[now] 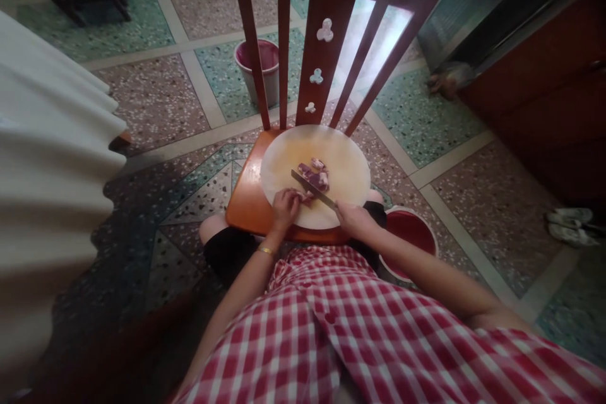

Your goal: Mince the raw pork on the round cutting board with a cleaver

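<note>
A round pale cutting board (279, 158) rests on the seat of a wooden chair in front of me. My right hand (353, 218) grips a knife (315, 190), its blade pointing up and to the left across the board. My left hand (285, 207) has its fingers curled on a piece of meat (305, 197) at the near side of the blade. Beyond the blade lie several dark red chunks of meat (318, 178) with pale parts. The knife's handle is hidden inside my right hand.
The wooden chair (246, 199) has a slatted back rising behind the board. A bucket (269, 79) stands beyond it, and a red-lined bucket (409, 243) sits by my right leg. White cloth (52, 170) hangs at left. Shoes (570, 226) lie at far right.
</note>
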Tool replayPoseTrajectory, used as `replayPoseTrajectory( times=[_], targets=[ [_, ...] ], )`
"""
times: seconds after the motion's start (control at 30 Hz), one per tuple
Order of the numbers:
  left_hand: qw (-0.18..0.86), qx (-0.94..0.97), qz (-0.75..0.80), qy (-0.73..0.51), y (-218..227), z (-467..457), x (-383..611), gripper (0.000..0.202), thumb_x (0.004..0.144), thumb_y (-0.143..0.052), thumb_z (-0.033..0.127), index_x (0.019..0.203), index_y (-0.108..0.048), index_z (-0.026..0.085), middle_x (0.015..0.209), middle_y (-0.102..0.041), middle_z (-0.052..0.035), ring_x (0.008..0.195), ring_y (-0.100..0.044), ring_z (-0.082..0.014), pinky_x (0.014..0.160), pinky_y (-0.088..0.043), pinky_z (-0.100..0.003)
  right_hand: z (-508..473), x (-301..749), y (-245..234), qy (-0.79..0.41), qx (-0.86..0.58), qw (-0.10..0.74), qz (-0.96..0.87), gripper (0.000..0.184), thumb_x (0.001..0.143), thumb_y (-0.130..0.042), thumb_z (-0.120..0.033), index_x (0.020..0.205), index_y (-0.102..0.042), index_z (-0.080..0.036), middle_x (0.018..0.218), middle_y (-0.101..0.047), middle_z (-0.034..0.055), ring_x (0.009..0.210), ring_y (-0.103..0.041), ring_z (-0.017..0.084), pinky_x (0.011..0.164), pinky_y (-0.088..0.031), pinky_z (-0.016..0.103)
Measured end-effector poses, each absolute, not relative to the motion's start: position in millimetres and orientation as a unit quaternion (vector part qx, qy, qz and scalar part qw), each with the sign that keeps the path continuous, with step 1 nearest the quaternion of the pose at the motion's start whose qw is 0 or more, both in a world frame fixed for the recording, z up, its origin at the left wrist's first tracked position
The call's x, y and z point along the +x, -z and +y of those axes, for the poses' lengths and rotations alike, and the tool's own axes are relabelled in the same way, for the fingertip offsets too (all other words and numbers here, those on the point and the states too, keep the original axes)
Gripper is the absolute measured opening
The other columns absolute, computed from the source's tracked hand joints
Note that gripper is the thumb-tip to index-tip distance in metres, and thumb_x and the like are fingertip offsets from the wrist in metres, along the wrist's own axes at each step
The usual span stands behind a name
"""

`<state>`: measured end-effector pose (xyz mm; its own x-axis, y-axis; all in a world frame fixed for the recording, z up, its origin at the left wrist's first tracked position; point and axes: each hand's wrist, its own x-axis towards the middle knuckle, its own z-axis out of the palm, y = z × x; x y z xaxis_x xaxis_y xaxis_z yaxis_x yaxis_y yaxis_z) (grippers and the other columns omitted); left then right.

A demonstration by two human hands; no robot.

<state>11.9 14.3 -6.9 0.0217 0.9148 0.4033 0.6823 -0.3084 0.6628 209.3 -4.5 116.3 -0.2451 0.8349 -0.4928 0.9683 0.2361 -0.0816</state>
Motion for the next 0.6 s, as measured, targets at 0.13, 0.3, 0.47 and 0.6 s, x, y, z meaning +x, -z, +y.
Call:
replayPoseTrajectory(
  times=[0.13, 0.3, 0.47, 0.6],
  targets=[
    [0.125, 0.764, 0.551, -0.311, -3.4, 10.7, 21.0, 0.019, 0.079, -0.053, 0.034, 0.092, -0.06, 0.021, 0.099, -0.054, -0.008, 0.095, -0.048, -0.0222, 0.083, -0.038, -0.037, -8.6, 211.3, -111.5, 0.197, 0.589, 0.193, 0.76, 0.027, 0.094, -0.025, -0.03, 0.103, -0.046, -0.018, 0.084, -0.065, 0.0093, 0.075, -0.063, 0.021, 0.061, -0.038, 0.026],
    [0.121, 0.786, 0.543, -0.268, -7.0, 10.9, 23.6, 0.018, 0.081, -0.05, 0.033, 0.085, -0.061, 0.02, 0.097, -0.051, -0.0091, 0.094, -0.046, -0.0224, 0.08, -0.039, -0.036, 5.1, 214.6, -111.1, 0.185, 0.621, 0.203, 0.735, 0.025, 0.094, -0.027, -0.029, 0.104, -0.047, -0.017, 0.087, -0.065, 0.0107, 0.078, -0.063, 0.021, 0.062, -0.038, 0.026],
    [0.123, 0.787, 0.533, -0.285, -2.5, 10.5, 21.2, 0.015, 0.08, -0.049, 0.027, 0.088, -0.059, 0.019, 0.098, -0.051, -0.009, 0.095, -0.046, -0.0215, 0.083, -0.04, -0.036, 15.6, 213.1, -121.4, 0.168, 0.628, 0.166, 0.742, 0.028, 0.094, -0.025, -0.03, 0.104, -0.047, -0.017, 0.083, -0.065, 0.0103, 0.075, -0.063, 0.021, 0.062, -0.038, 0.026],
    [0.112, 0.778, 0.536, -0.308, 0.2, 9.7, 22.6, 0.016, 0.08, -0.05, 0.025, 0.092, -0.058, 0.018, 0.1, -0.052, -0.0094, 0.096, -0.047, -0.0219, 0.085, -0.041, -0.037, 1.1, 207.5, -118.6, 0.182, 0.603, 0.163, 0.759, 0.026, 0.093, -0.026, -0.03, 0.104, -0.046, -0.018, 0.084, -0.066, 0.0096, 0.075, -0.063, 0.021, 0.061, -0.039, 0.026]
  ],
)
